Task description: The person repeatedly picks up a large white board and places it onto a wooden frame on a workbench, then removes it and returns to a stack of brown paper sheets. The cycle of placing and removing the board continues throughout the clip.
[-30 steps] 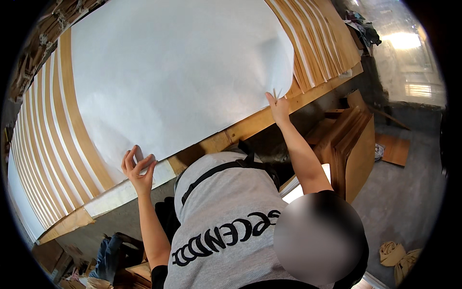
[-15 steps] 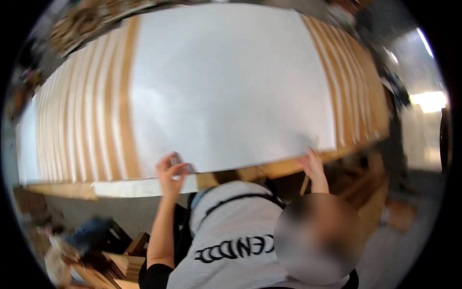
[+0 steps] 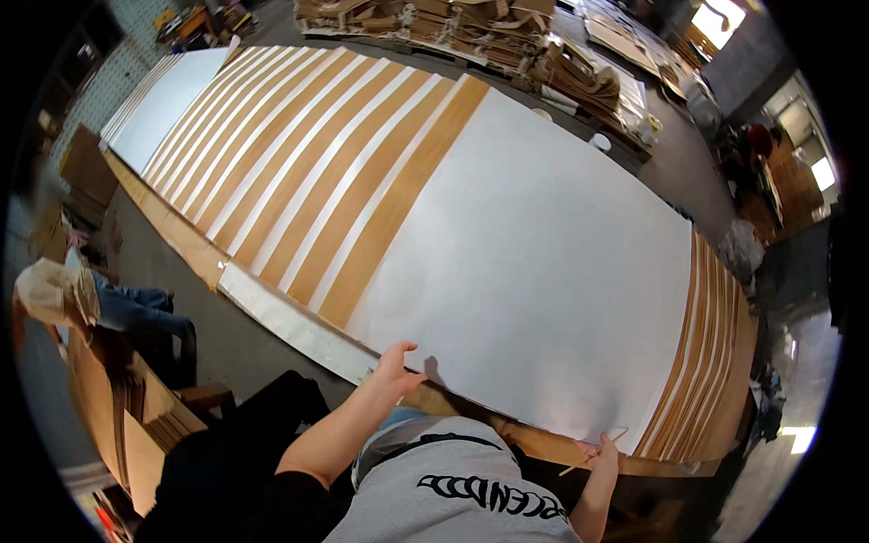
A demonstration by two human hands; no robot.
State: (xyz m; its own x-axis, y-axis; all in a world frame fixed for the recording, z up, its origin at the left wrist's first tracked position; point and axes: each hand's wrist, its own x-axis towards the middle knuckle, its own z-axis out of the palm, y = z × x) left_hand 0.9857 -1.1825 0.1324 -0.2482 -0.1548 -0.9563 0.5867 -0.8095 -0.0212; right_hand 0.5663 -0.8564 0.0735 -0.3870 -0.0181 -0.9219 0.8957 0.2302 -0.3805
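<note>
A broad white sheet (image 3: 534, 262) lies on the long worktable in front of me, its near edge along the table's front. My left hand (image 3: 396, 373) is at that edge, thumb and forefinger spread apart with nothing visible between them. Farther right, my right hand (image 3: 599, 451) grips a thin, light wooden stick (image 3: 572, 468) at the sheet's near right corner. The stick's tip pokes out past the fingers over the white surface. To the left, brown sheets (image 3: 362, 145) overlap in a fan with white strips between them. A narrower brown-and-white fan (image 3: 701, 362) lies at the right.
A pale board (image 3: 290, 321) runs along the table's front left. Behind the table, pallets carry stacked brown cardboard (image 3: 425, 27). At the left, another person in jeans (image 3: 136, 308) bends beside brown boards (image 3: 163, 398). A white cup-like container (image 3: 599, 142) stands beyond the far edge.
My view has swung, so the table now runs diagonally and the person at the left shows. Both hands remain by the sheet's near edge, the right with the stick.
</note>
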